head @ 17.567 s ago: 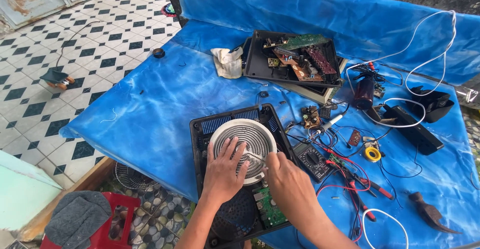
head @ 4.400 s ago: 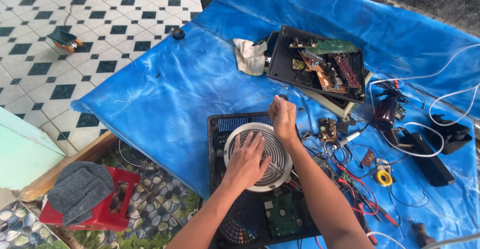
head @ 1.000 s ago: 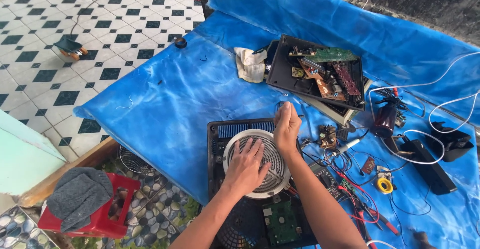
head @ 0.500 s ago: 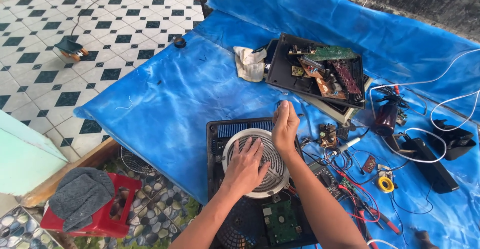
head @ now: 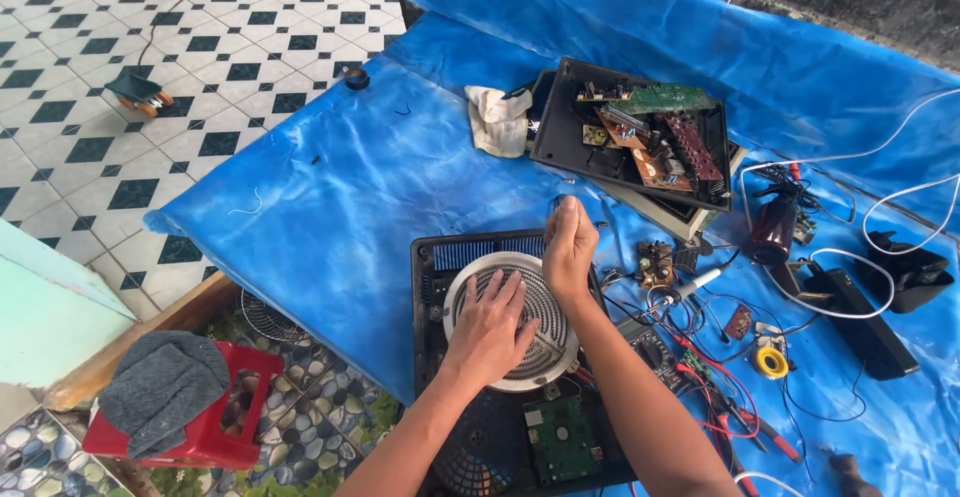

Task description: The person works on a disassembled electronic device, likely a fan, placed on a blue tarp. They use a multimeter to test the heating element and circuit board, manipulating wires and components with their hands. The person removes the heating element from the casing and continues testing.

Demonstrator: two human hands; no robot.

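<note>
Left hand (head: 492, 322) spread flat, palm down, fingers splayed on the round coil (head: 512, 319), pressing its left half. Right hand (head: 570, 247) closed in a fist at the coil's far right rim, pinching something thin and upright; too small to tell whether a screwdriver or a wire. Coil seated in the open black cooker base (head: 430, 277), directly under both hands, near the front edge of the blue-covered surface (head: 350, 187). Disc round, so no long axis; base lying lengthways toward the wearer. Left hand over the coil's middle, right hand at its edge, both touching it. Green circuit board (head: 560, 439) just behind the coil in the same base, beside the right forearm, with a round fan grille (head: 480, 452) to its left.

Counted: one coil, one open base, one green board in it. One second black tray (head: 635, 137) well apart at the far side, loaded with several loose boards. One white rag (head: 498, 122) just left of that tray. One yellow roll (head: 770, 362) among tangled red and black leads to the right. One red stool (head: 210, 422) with a grey cloth (head: 160, 387) below the surface's edge.
</note>
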